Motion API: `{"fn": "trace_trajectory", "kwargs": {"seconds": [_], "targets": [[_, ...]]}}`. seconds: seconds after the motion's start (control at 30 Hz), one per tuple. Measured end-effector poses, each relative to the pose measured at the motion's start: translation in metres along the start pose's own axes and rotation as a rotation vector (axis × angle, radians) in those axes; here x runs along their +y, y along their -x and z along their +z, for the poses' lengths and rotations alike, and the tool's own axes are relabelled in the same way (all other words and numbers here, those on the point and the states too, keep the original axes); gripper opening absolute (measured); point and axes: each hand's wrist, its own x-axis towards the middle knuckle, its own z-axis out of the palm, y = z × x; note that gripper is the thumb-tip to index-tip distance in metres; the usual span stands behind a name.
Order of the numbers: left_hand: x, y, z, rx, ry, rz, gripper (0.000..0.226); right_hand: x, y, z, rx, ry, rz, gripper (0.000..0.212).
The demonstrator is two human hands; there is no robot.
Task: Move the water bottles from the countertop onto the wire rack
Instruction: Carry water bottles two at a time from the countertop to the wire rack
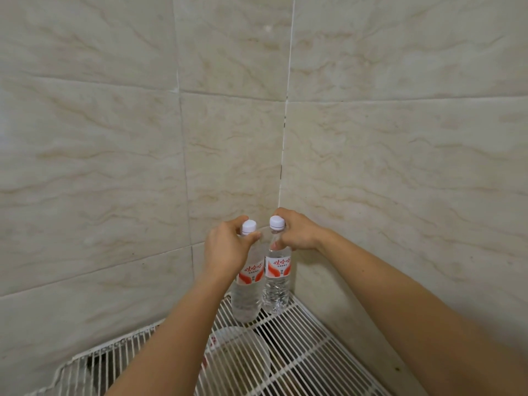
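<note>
GRIP: left hand [228,247] curls its fingers round the neck of one clear plastic water bottle [246,295], white-capped; right hand [297,232] clasps the neck of the twin bottle [276,290] | PLACE: both upright, side by side, at the white wire rack [303,352]'s back corner, bases seemingly resting on its wires | AXIS: vertical, hands on top | LABEL: red 娃哈哈

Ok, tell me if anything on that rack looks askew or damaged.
The left bottle and right bottle stand roughly upright, capped. The left rim of the rack looks bent and wavy. No spill shows.
</note>
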Motion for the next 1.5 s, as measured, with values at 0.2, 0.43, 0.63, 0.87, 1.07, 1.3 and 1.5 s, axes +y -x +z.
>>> {"fn": "trace_trajectory", "kwargs": {"seconds": [0.2,0.43,0.63,0.87,1.07,1.3,1.5], "targets": [[-0.002,0.005,0.002,-0.029,-0.067,0.009,0.045,0.013,0.007,0.004,0.040,-0.123,0.042,0.052],[-0.012,0.023,-0.017,-0.184,-0.132,-0.023,0.063,0.001,0.043,0.012,0.230,-0.104,0.042,0.072],[0.001,0.090,-0.070,-0.114,-0.260,0.028,0.055,-0.030,0.105,0.022,0.277,-0.089,-0.056,0.058],[-0.024,0.230,-0.159,-0.035,-0.529,-0.118,0.047,-0.076,0.206,0.124,-0.021,0.019,-0.276,0.051],[-0.059,0.357,-0.272,0.043,-0.700,-0.318,0.042,-0.156,0.294,0.239,-0.200,0.263,-0.551,0.051],[-0.132,0.522,-0.425,0.163,-0.823,-0.683,0.044,-0.274,0.417,0.389,-0.363,0.479,-0.785,0.052],[-0.174,0.641,-0.573,0.223,-0.927,-0.778,0.042,-0.394,0.523,0.515,-0.474,0.431,-0.881,0.055]]}}
